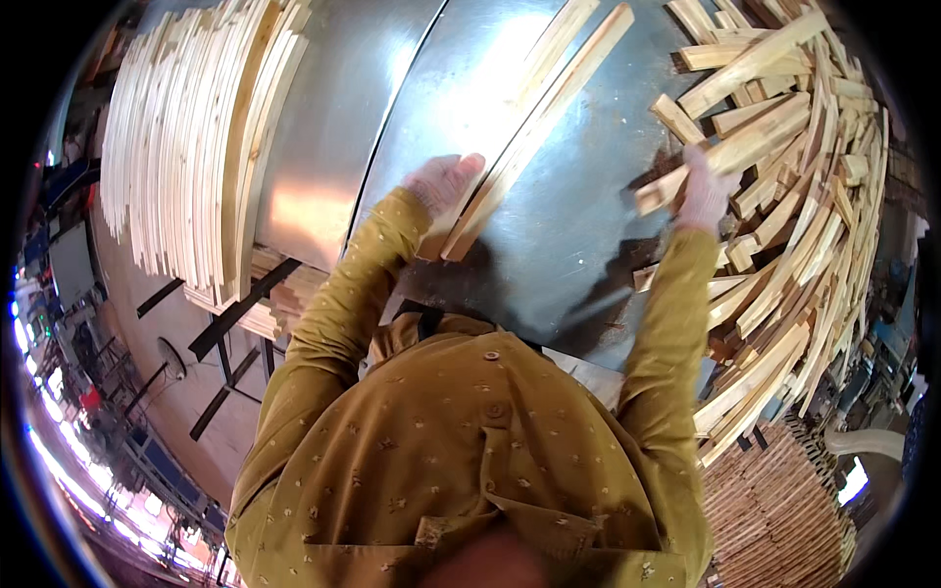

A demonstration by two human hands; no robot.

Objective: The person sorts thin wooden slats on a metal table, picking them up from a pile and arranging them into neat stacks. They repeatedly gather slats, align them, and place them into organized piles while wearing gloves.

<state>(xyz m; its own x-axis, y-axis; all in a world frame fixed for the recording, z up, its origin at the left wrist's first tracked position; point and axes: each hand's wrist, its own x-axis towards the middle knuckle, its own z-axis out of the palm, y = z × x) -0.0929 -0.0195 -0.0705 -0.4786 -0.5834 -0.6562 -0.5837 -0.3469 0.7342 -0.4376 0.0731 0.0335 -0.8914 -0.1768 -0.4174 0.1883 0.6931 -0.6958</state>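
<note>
My left hand (446, 183) is closed over the left one of two long wooden strips, near its lower end. That strip (551, 44) and the second wooden strip (541, 127) lie slantwise, side by side, on a shiny metal tabletop (588, 211). At the table's right side my right hand (704, 193) is wrapped round another wooden strip (753, 137), at the edge of a jumbled pile. The near end of this strip juts left past the hand over the metal. The fingers of both hands are partly hidden.
The jumbled pile of wooden strips (784, 260) curves along the right side. At the left stands a neat row of long strips (191, 127), with black metal bars (240, 312) below it. Stacked wood (774, 505) sits at lower right. A seam (392, 103) crosses the tabletop.
</note>
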